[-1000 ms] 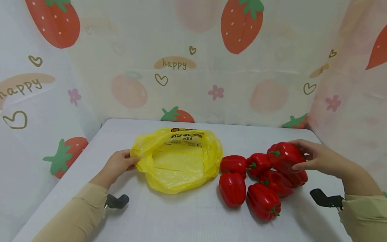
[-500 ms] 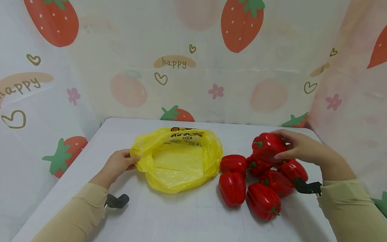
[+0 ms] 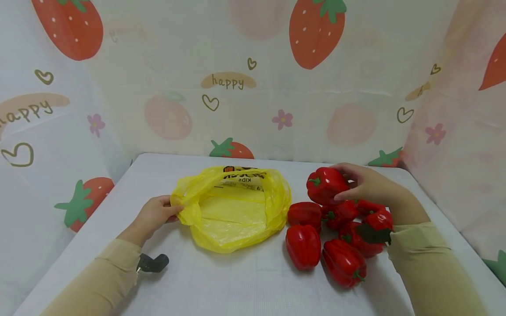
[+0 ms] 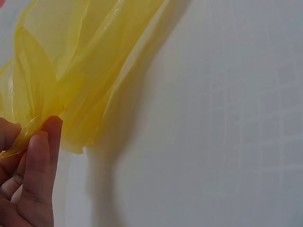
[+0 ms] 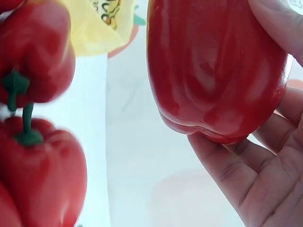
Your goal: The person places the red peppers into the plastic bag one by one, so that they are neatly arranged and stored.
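A yellow plastic bag [image 3: 233, 215] lies on the table with its mouth spread wide toward me. My left hand [image 3: 156, 215] pinches the bag's left rim between thumb and fingers; the left wrist view shows the thin film [image 4: 71, 71] gathered there. Above the back of the pepper group, my right hand [image 3: 365, 184] grips a red bell pepper [image 3: 326, 185] with a green stem. In the right wrist view that pepper [image 5: 215, 66] fills the space between thumb and fingers. Several more red bell peppers lie below it, among them one at the front [image 3: 345, 263] and one beside the bag [image 3: 304, 215].
The white table [image 3: 221, 285] carries the bag at its middle and the peppers right of it. A strawberry-print cloth [image 3: 237, 114] walls the back and sides. Black curved pieces [image 3: 153, 263] stick out at both sleeves.
My right hand has carried the held pepper leftward and a little up, from the right of the group to above its back. The left hand and the bag stay in place.
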`<state>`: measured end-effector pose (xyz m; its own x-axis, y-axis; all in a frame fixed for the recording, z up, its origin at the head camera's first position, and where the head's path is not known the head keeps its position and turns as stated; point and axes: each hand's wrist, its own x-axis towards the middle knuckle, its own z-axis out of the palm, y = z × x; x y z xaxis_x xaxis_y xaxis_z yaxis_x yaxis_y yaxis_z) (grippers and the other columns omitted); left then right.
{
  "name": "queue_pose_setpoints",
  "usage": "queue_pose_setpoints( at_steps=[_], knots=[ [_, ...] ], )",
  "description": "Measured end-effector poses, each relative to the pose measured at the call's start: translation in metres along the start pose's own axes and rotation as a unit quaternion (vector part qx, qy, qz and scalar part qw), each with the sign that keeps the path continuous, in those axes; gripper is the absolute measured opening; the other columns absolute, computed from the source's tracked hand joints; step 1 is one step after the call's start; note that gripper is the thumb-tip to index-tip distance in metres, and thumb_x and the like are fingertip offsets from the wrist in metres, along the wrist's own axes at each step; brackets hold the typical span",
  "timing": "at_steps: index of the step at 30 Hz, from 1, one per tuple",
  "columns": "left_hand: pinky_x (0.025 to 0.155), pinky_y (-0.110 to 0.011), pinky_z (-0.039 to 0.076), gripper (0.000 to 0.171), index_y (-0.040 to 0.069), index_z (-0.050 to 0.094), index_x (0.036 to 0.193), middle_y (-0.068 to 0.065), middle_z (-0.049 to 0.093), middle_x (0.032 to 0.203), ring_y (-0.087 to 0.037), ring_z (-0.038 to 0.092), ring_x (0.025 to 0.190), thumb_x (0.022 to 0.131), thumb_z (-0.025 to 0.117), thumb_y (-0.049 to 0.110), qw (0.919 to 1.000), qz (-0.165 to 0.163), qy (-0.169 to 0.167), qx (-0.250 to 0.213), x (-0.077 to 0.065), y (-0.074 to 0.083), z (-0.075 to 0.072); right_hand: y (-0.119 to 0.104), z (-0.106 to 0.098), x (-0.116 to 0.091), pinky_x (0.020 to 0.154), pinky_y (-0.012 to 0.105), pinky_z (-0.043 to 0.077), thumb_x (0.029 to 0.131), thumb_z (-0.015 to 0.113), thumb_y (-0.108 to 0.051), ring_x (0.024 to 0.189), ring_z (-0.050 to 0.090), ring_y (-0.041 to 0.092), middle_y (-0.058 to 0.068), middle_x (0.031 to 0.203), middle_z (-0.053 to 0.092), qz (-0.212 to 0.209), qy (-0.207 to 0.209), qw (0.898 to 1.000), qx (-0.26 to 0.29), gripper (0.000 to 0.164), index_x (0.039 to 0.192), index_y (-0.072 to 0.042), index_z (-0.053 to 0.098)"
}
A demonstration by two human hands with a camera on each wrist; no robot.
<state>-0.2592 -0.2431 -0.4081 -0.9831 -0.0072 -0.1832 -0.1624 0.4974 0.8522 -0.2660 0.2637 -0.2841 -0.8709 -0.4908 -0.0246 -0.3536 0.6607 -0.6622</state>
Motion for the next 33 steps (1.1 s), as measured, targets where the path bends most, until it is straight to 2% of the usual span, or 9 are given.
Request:
queue_pose_setpoints(
  at_steps=[7,14,19,26,33],
  knots=[
    [0.073,-0.024,0.053,0.040,0.000,0.056,0.116,-0.011,0.060,0.101,-0.015,0.058,0.079,0.088,0.061,0.029,1.0000,-0.005,0.003,0.001,-0.001,0.000,0.000,-0.012,0.015,0.025,0.083,0.037,0.050,0.072,0.077,-0.032,0.107,0.051,0.025,0.005,0.118,0.055,-0.003,-0.014,0.999,0.034,0.064,0.127,-0.022,0.045],
    [0.072,-0.024,0.053,0.037,-0.001,0.057,0.112,-0.011,0.060,0.099,-0.014,0.059,0.077,0.088,0.061,0.027,1.0000,0.004,0.002,-0.004,0.000,0.000,0.000,-0.028,0.029,0.048,0.081,0.038,0.052,0.067,0.081,-0.029,0.108,0.050,0.026,0.006,0.118,0.054,0.000,-0.033,0.998,0.054,0.071,0.128,-0.021,0.045],
    [0.072,-0.024,0.053,0.038,-0.001,0.057,0.114,-0.010,0.061,0.099,-0.014,0.058,0.077,0.088,0.061,0.027,1.0000,0.002,0.001,-0.005,0.000,0.000,0.000,-0.039,0.038,0.061,0.079,0.037,0.052,0.067,0.081,-0.030,0.108,0.049,0.026,0.004,0.118,0.053,0.009,-0.042,0.998,0.045,0.071,0.128,-0.023,0.044],
    [0.072,-0.024,0.053,0.040,0.000,0.056,0.116,-0.011,0.060,0.100,-0.014,0.058,0.078,0.088,0.061,0.028,1.0000,-0.004,0.000,-0.003,0.000,0.000,0.001,-0.050,0.053,0.079,0.079,0.037,0.052,0.068,0.081,-0.028,0.108,0.050,0.025,0.003,0.117,0.054,-0.003,-0.058,0.997,0.045,0.069,0.127,-0.022,0.045],
    [0.073,-0.024,0.053,0.040,0.000,0.055,0.118,-0.012,0.059,0.103,-0.015,0.058,0.079,0.088,0.060,0.028,1.0000,-0.007,-0.002,-0.004,0.000,0.001,0.001,-0.061,0.071,0.099,0.081,0.034,0.051,0.070,0.079,-0.032,0.106,0.050,0.020,-0.002,0.114,0.055,-0.018,-0.070,0.997,0.008,0.063,0.124,-0.025,0.049]
  ],
)
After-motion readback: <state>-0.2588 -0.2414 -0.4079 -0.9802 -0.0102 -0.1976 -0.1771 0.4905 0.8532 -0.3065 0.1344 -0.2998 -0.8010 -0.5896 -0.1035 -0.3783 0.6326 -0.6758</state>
